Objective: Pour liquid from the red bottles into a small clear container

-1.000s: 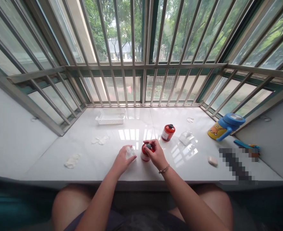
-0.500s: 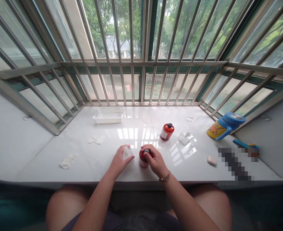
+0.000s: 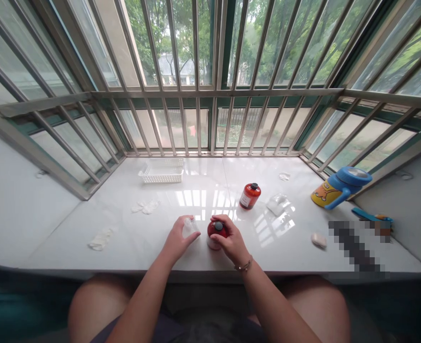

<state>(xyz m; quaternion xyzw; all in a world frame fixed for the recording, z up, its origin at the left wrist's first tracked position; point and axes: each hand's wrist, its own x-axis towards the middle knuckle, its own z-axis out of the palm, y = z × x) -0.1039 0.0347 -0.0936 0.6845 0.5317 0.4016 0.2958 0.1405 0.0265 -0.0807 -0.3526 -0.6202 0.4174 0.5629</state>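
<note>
Right hand (image 3: 233, 239) around nearer red bottle (image 3: 213, 232); left hand (image 3: 176, 239) holding clear container (image 3: 190, 228)

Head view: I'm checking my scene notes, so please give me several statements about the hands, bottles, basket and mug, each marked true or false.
1. The right hand is on a red bottle. True.
2. The left hand holds nothing. False: it holds a clear object.
3. A second bottle, also red, is apart from both hands. True.
4. The basket is green. False: it is white.
5. The mug is blue and yellow. True.
6. The mug is left of the basket in the picture. False: it is to the right.
</note>
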